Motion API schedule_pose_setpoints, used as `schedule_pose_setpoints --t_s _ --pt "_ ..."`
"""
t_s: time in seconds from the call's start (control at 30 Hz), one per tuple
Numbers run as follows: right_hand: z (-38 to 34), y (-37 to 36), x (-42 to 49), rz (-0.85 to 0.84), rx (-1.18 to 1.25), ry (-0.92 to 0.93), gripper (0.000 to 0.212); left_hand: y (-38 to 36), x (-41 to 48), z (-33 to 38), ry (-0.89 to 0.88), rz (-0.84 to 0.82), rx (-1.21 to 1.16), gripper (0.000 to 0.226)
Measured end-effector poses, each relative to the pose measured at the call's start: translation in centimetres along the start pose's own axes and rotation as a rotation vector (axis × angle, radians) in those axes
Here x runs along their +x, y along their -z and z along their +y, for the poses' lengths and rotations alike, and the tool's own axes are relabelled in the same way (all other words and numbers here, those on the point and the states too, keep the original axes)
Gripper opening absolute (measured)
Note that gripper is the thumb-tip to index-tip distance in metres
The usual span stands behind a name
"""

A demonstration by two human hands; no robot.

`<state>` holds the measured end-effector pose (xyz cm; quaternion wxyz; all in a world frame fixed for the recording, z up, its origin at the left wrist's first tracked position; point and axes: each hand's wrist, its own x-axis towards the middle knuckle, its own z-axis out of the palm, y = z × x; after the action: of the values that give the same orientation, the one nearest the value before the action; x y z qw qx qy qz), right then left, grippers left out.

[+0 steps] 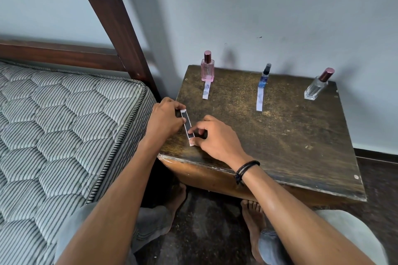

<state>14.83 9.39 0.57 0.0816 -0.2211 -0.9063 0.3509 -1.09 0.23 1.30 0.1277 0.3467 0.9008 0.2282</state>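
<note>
A narrow paper strip point(187, 123), dark in the middle with white ends, lies at the near left of a worn wooden bedside table point(290, 135). My left hand point(164, 120) pinches its far end. My right hand point(212, 135) pinches its near end between thumb and forefinger. Along the table's back stand a pink perfume bottle point(207, 69), a slim blue spray bottle point(265, 76) and a clear bottle point(317, 86) with a maroon cap. A white paper strip point(206, 92) lies before the pink bottle, another strip point(260, 99) before the blue one.
A striped quilted mattress point(53, 127) lies close on the left, in a dark wooden bed frame with a post point(116, 28). A pale wall rises behind the table. My bare feet point(252, 217) rest on the dark floor under the table's front edge.
</note>
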Motion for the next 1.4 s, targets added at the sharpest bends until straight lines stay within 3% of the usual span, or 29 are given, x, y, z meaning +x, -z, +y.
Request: schedule_pose_setpoints --t_s 0.3,0.7,0.9,1.13,1.4 --pt "0.2 -0.4 0.0 0.034 -0.009 -0.015 0.010 0.1 -0.1 0.1 0.000 0.001 0.008 0.040" --pt "0.2 -0.8 -0.1 0.112 -0.053 0.040 0.037 0.2 -0.2 0.3 0.006 0.000 0.003 0.040" --pt "0.2 -1.2 -0.1 0.137 -0.086 0.042 0.027 0.3 -0.2 0.4 0.007 -0.003 -0.001 0.040" --pt "-0.4 -1.0 -0.3 0.195 -0.089 0.038 0.031 0.4 -0.4 0.5 0.013 0.002 -0.009 0.038" --pt "-0.4 -1.0 0.0 0.139 -0.035 -0.025 0.009 0.8 -0.7 0.7 0.017 0.031 -0.064 0.027"
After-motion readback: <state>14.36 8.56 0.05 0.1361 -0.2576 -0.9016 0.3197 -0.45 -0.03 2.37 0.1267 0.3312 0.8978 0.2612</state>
